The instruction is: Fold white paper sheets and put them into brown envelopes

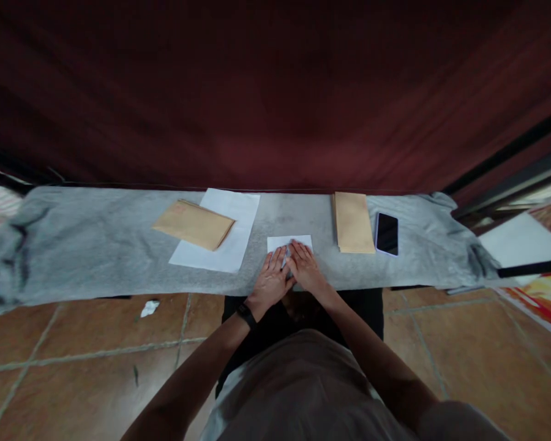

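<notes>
A small piece of white paper (278, 241), apparently folded, lies on the grey cloth at the near middle of the table. My left hand (270, 282) rests flat on its left part, fingers stretched forward. Against it, my right hand (304, 266) presses on the paper's right part with its fingers extended. The two hands touch near the thumbs and hide the paper's lower half. To the left, a stack of brown envelopes (195, 224) sits on white sheets (229, 248). Another brown envelope stack (354, 223) lies to the right.
A phone (387, 234) with a dark screen lies beside the right envelope stack. Grey cloth (96, 245) covers the narrow table, with a dark red curtain (275, 122) along its far edge. A crumpled white scrap (150, 307) is on the tiled floor.
</notes>
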Demonstrator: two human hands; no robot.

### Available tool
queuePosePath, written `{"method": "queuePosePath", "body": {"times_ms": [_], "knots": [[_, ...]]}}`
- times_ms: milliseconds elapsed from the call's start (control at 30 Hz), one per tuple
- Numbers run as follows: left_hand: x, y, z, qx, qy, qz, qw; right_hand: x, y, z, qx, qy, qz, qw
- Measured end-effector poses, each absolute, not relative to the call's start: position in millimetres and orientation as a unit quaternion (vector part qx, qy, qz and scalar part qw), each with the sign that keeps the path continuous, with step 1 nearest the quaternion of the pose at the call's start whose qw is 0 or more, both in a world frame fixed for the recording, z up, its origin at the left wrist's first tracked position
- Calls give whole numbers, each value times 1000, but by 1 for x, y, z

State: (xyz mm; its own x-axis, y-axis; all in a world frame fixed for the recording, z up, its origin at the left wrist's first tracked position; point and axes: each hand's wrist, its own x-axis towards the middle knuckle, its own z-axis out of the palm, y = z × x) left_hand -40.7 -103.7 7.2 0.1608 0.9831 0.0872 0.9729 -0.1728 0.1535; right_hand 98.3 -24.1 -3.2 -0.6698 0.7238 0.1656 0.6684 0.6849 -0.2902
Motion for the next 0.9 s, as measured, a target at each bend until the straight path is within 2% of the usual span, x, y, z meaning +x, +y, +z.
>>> {"method": "queuePosePath", "body": {"times_ms": [367,700,900], "knots": [[-41,-101,11,750,654,89,36,129,-11,-15,-440,-883,58,154],[-7,-54,13,745,652,123,68,129,-15,-16,-431,-894,24,121],[-18,-48,3,734,667,112,56,128,-14,-14,-440,-888,30,131]]}}
